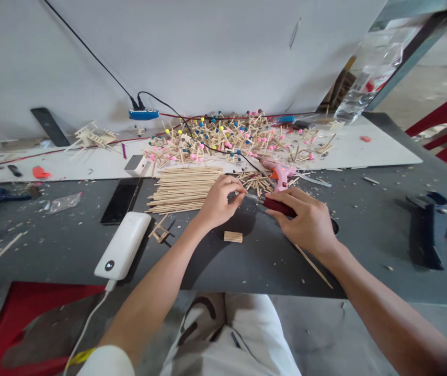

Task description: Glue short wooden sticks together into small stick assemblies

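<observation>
My right hand (309,216) is closed around a knife (280,205) with a dark red handle, its pale metal tip pointing left. Close to that tip, my left hand (223,201) has thumb and fingers pinched together; what lies between them is too small to make out. Below both hands, a small block of short wooden sticks (233,237) lies side by side on the dark table. A thin stick (313,265) runs out from under my right hand. Just left of my left hand is a row of long wooden sticks (186,189).
A pink glue gun (282,175) stands behind my right hand, near cut stick pieces (252,183). Farther back sprawls a heap of sticks with coloured balls (223,136). At left are a white power bank (123,245), a phone (121,201) and a small stick frame (161,233).
</observation>
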Motion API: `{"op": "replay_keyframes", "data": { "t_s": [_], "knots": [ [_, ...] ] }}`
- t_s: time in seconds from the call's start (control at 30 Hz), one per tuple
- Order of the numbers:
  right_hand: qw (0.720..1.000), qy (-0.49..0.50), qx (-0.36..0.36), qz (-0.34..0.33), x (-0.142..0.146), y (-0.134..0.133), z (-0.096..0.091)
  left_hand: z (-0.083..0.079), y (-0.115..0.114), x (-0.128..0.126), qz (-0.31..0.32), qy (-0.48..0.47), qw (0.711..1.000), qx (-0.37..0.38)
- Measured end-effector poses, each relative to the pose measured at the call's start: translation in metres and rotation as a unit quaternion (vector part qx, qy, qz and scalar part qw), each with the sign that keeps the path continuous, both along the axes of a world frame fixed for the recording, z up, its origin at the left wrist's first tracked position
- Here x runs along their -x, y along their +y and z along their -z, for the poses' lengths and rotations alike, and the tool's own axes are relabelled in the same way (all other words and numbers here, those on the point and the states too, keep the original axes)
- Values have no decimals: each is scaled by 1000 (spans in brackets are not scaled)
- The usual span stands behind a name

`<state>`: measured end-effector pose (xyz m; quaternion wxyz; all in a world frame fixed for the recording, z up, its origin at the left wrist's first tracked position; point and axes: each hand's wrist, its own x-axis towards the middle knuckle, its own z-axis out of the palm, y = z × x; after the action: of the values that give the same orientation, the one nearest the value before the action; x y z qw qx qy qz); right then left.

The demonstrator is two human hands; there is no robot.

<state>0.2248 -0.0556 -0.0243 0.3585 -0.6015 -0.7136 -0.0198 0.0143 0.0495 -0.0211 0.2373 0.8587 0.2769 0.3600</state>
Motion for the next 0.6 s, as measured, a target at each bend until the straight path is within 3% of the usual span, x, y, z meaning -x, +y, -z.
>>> {"op": "replay_keyframes", "data": {
  "t_s": [0.6],
  "knots": [
    [1000, 7, 8, -1, 1, 1, 2, 0, -2, -1, 3, 86, 989, -117]
  ]
}}
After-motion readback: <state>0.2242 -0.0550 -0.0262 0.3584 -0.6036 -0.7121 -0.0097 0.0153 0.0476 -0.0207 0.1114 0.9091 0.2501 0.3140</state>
